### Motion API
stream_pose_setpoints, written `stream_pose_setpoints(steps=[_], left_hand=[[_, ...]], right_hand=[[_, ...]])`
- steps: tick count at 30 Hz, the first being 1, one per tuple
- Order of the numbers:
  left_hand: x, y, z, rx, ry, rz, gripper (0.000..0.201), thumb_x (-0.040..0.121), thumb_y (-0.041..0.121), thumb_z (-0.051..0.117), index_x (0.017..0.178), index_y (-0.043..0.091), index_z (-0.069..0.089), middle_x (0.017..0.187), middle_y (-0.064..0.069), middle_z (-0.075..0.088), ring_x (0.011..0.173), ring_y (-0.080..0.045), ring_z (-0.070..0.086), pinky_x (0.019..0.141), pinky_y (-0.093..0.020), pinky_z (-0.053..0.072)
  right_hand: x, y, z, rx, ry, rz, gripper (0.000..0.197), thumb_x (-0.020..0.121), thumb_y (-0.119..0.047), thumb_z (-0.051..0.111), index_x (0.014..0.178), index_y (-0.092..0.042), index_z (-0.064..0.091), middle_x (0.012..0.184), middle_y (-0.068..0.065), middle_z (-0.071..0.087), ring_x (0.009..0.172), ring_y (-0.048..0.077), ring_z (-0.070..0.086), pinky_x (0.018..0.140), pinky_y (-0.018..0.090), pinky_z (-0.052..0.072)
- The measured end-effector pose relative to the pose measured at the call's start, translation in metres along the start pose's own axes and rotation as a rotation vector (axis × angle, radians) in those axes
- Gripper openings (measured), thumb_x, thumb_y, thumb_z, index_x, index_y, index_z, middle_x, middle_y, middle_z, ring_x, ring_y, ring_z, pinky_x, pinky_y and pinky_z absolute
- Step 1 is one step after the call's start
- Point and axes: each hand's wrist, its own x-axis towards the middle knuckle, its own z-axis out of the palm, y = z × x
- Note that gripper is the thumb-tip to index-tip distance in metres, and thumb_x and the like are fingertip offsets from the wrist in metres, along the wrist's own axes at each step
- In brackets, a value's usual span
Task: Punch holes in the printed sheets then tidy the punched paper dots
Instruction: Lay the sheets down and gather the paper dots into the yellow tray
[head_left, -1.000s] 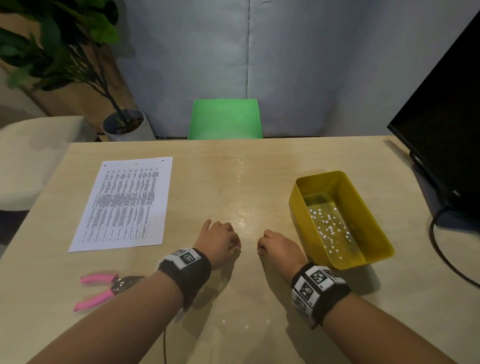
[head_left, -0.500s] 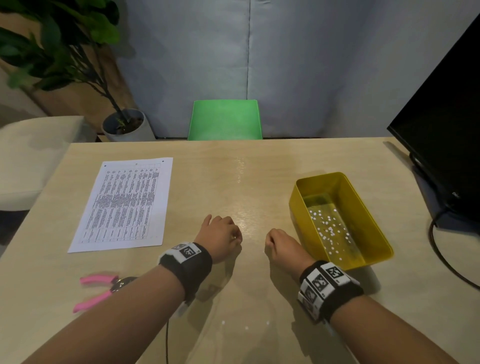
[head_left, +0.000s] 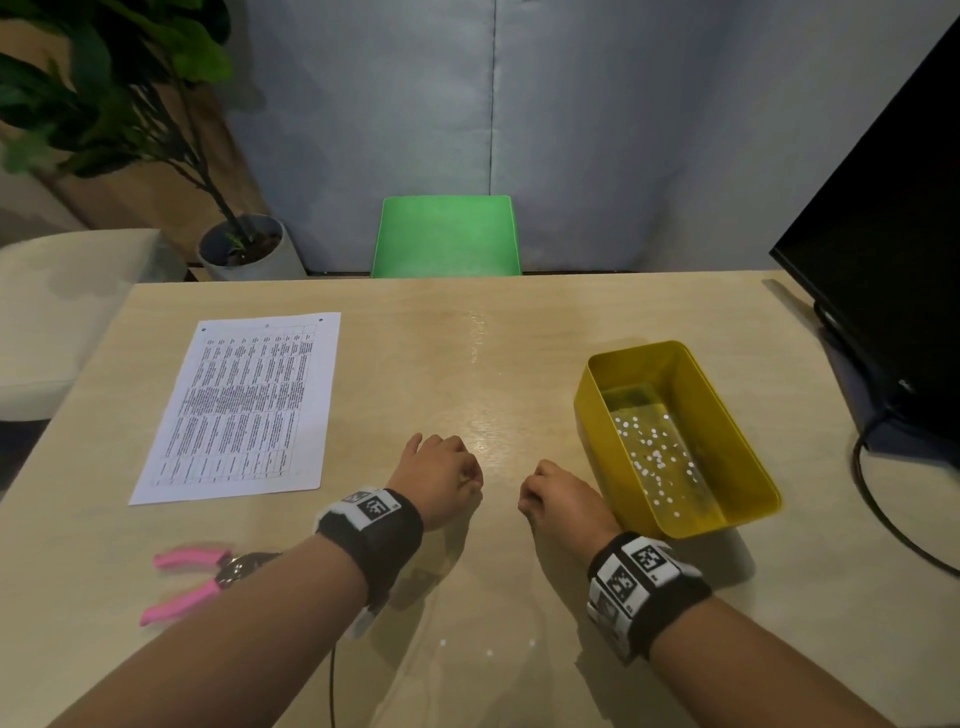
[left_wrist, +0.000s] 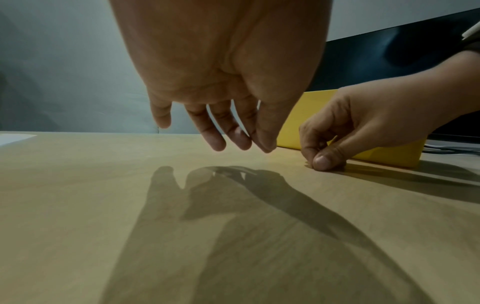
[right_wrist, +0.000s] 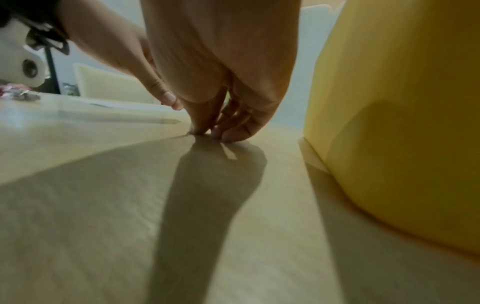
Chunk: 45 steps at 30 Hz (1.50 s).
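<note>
The printed sheet (head_left: 239, 405) lies flat at the table's left, with punched holes along its far edge. A pink-handled hole punch (head_left: 197, 577) rests near my left forearm. The yellow tray (head_left: 584, 400) on the right holds many white paper dots (head_left: 654, 457). Up to 3 stray dots (head_left: 490, 653) lie on the table between my forearms. My left hand (left_wrist: 259, 144) hangs just above the table, fingers loosely curled, thumb beside the forefinger, holding nothing visible. My right hand (left_wrist: 322, 162) presses thumb and forefinger together on the table beside the tray; anything between them is too small to see.
A black monitor (head_left: 883, 260) and its cable (head_left: 883, 519) stand at the right edge, behind the tray. A green chair (head_left: 447, 239) and a potted plant (head_left: 244, 249) are beyond the far edge. The yellow tray wall (right_wrist: 402, 102) is close to my right wrist.
My right hand slid a little towards the tray and then came back left, fingertips staying low on the table. My left hand has hardly moved.
</note>
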Motion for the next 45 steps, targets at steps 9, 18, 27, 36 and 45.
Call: stream_pose_setpoints(steps=[9, 18, 27, 36, 45], left_hand=[[-0.001, 0.001, 0.0, -0.006, 0.012, 0.004, 0.023, 0.092, 0.033, 0.047, 0.101, 0.028, 0.067, 0.112, 0.004, 0.056, 0.113, -0.019, 0.046, 0.114, -0.043, 0.018], [0.001, 0.0, -0.004, -0.021, 0.038, 0.01, 0.02, 0.092, 0.032, 0.047, 0.098, 0.029, 0.066, 0.111, 0.005, 0.057, 0.111, -0.018, 0.047, 0.112, -0.042, 0.022], [0.001, -0.001, -0.002, -0.011, 0.021, 0.015, 0.021, 0.092, 0.033, 0.046, 0.099, 0.029, 0.065, 0.111, 0.005, 0.056, 0.11, -0.019, 0.046, 0.111, -0.042, 0.023], [0.001, 0.002, 0.002, -0.011, 0.005, 0.025, 0.022, 0.091, 0.031, 0.047, 0.102, 0.026, 0.066, 0.112, 0.003, 0.056, 0.11, -0.021, 0.046, 0.109, -0.041, 0.025], [0.012, 0.035, -0.027, -0.295, 0.192, 0.129, 0.013, 0.091, 0.025, 0.054, 0.095, 0.019, 0.064, 0.097, 0.0, 0.065, 0.092, -0.019, 0.059, 0.081, -0.036, 0.046]], right_hand=[[0.005, -0.004, -0.002, 0.033, -0.087, 0.061, 0.01, 0.091, -0.005, 0.051, 0.099, -0.01, 0.051, 0.098, 0.002, 0.042, 0.081, 0.016, 0.045, 0.079, 0.032, 0.045], [0.002, 0.004, -0.014, 0.138, 0.009, 0.087, 0.01, 0.096, -0.018, 0.046, 0.096, -0.015, 0.056, 0.103, 0.002, 0.053, 0.087, 0.018, 0.055, 0.083, 0.032, 0.048], [-0.002, -0.001, -0.001, 0.012, 0.007, 0.023, 0.02, 0.093, -0.025, 0.058, 0.104, -0.013, 0.07, 0.106, 0.0, 0.056, 0.094, 0.018, 0.057, 0.087, 0.029, 0.05], [-0.005, -0.005, 0.007, -0.102, -0.062, -0.001, 0.017, 0.095, -0.014, 0.05, 0.108, -0.009, 0.059, 0.111, 0.006, 0.05, 0.098, 0.02, 0.051, 0.084, 0.03, 0.047], [-0.017, -0.03, -0.053, 0.262, 0.135, 0.08, 0.012, 0.1, -0.02, 0.04, 0.094, -0.012, 0.046, 0.087, -0.002, 0.046, 0.078, 0.017, 0.047, 0.068, 0.033, 0.038]])
